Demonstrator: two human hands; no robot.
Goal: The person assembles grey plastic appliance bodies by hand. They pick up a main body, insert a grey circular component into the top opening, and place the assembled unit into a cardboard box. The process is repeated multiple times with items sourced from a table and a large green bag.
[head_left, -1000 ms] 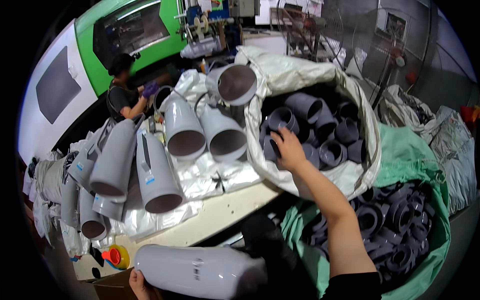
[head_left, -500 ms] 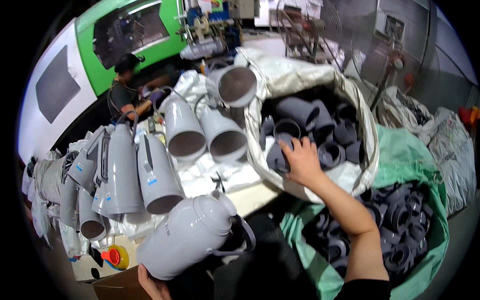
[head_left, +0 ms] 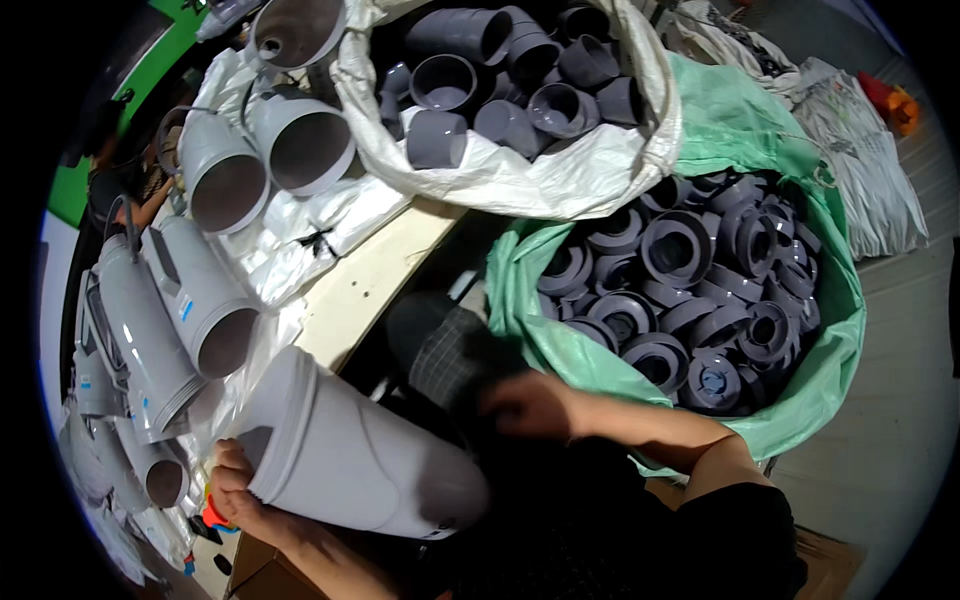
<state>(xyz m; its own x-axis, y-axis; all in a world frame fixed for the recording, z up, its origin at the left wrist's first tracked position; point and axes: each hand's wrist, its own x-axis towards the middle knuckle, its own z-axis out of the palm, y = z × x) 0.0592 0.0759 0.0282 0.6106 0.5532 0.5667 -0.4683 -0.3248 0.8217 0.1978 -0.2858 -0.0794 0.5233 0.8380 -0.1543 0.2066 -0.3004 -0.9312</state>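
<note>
A grey plastic thermos jug shell [head_left: 370, 450] lies tilted across my lap, its wide end toward the upper left. My left hand [head_left: 237, 485] is closed on the rim of that end, fingers curled over the edge. Close to the shell's other end, above my dark-clothed lap, is my right hand [head_left: 535, 405]. Motion blurs its fingers, so I cannot make out whether they hold anything. Several similar grey shells lie on the table to the left, among them one with a blue label [head_left: 205, 290], many with open ends facing me.
A white sack [head_left: 530, 185] of grey cup-like parts stands at the far middle. Right of my lap, a green sack [head_left: 835, 340] holds many grey ring-shaped parts. The pale table edge [head_left: 370, 280] runs diagonally at left. A co-worker [head_left: 110, 170] is at the far left.
My right hand has come out of the white sack down to my lap. The shell has turned its wide end up and left, with my left hand now on its rim. The view has shifted downward.
</note>
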